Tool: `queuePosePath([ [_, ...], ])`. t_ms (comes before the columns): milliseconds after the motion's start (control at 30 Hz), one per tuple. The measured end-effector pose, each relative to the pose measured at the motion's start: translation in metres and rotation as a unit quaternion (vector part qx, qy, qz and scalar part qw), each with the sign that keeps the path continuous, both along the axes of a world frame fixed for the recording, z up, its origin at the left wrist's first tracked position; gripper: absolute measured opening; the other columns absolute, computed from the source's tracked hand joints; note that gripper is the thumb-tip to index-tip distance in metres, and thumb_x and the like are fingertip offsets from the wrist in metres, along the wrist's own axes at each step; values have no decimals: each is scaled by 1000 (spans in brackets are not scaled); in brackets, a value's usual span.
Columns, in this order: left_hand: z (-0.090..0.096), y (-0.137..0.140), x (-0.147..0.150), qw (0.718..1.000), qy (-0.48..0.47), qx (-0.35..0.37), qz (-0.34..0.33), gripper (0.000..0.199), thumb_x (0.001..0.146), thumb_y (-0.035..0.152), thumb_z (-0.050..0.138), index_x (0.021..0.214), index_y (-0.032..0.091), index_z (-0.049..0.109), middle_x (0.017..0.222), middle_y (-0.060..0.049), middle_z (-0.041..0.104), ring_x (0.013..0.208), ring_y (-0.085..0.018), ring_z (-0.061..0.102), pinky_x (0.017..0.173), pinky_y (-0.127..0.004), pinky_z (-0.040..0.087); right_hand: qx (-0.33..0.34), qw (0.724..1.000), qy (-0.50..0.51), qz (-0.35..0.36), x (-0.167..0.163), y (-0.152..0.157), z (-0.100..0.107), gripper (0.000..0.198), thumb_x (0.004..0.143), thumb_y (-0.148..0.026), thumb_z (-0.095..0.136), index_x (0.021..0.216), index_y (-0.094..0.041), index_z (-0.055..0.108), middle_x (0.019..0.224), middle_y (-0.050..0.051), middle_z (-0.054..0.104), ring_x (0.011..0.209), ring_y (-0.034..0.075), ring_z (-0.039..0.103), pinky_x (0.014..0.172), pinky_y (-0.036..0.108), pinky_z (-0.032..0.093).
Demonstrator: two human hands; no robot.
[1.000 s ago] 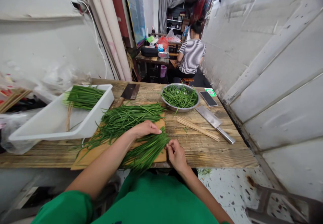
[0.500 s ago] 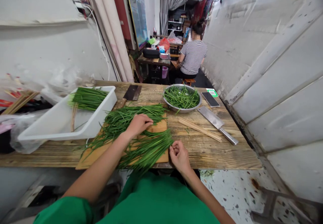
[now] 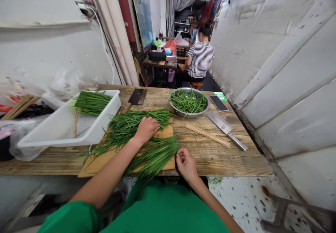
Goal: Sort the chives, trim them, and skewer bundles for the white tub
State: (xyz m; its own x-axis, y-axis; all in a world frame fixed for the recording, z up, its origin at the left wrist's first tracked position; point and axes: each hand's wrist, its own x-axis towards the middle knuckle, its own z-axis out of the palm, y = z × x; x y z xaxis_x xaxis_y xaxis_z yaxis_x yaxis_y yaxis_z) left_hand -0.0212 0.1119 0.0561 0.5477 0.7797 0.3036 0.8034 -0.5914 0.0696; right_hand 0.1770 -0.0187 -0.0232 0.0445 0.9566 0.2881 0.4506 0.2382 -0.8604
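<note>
Long green garlic chives lie on a wooden cutting board (image 3: pixel 91 166) in two heaps, a far heap (image 3: pixel 126 122) and a near bundle (image 3: pixel 157 156). My left hand (image 3: pixel 147 129) rests over the right part of the far heap, its fingers curled down onto the chives and the fingertips partly hidden. Just off the board's right edge, my right hand (image 3: pixel 186 161) is closed in a pinch by the ends of the near bundle. What sits between those fingertips is too small to make out.
A metal bowl (image 3: pixel 179 113) holds cut chives. Right of it are a phone (image 3: pixel 218 103), a cleaver (image 3: pixel 220 122) and wooden skewers (image 3: pixel 207 134). A white tray (image 3: pixel 52 141) with more chives stands left. Beyond the table sits a person in a striped shirt (image 3: pixel 201 59).
My left hand has shifted slightly to the right and turned, with its fingers lower on the far chives. My right hand stays nearly in place.
</note>
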Motion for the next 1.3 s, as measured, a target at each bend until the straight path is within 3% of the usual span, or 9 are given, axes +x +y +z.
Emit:
queuePosePath([
  [233, -8, -10, 13, 996, -63, -61, -7, 21, 81, 31, 48, 81, 22, 67, 80, -4, 66, 79, -18, 49, 72, -32, 27, -11, 1000, -5, 10, 1, 1, -2, 5, 77, -18, 41, 79, -19, 46, 64, -2, 52, 50, 10, 51, 48, 18, 40],
  [500, -3, -16, 19, 998, -54, -15, 4, 25, 83, 28, 43, 83, 20, 67, 86, -7, 64, 82, -20, 49, 73, -33, 30, -12, 1000, -11, 13, 1, 0, 0, 5, 78, -18, 42, 79, -19, 46, 64, -2, 52, 49, 10, 50, 48, 19, 39],
  [767, -18, -19, 26, 971, -148, -174, 70, 23, 77, 36, 50, 80, 22, 68, 85, -1, 68, 82, -18, 57, 77, -31, 33, -10, 1000, 15, 7, 3, 1, -3, 13, 82, -21, 41, 92, -18, 49, 70, 0, 59, 55, 11, 56, 52, 20, 44],
  [900, -21, -20, 31, 966, -165, -185, 71, 26, 78, 39, 48, 82, 25, 69, 89, 0, 68, 88, -20, 58, 82, -33, 32, -6, 1000, 16, 1, 3, 1, -5, 13, 82, -22, 43, 91, -18, 51, 74, 3, 61, 60, 12, 59, 55, 21, 46],
  [1133, -26, -16, 34, 956, -182, -225, 39, 30, 80, 31, 44, 92, 16, 67, 94, -6, 67, 86, -19, 60, 77, -26, 41, -9, 1000, 16, 7, 3, 1, -3, 13, 82, -21, 42, 90, -18, 52, 74, 2, 62, 58, 12, 59, 54, 21, 46],
  [1300, -30, -11, 30, 952, -178, -245, 39, 28, 77, 28, 47, 95, 17, 66, 97, -5, 66, 90, -19, 59, 80, -26, 41, -12, 1000, 16, 10, 3, 0, -2, 13, 82, -22, 42, 90, -19, 51, 73, 2, 61, 58, 12, 59, 53, 21, 46],
])
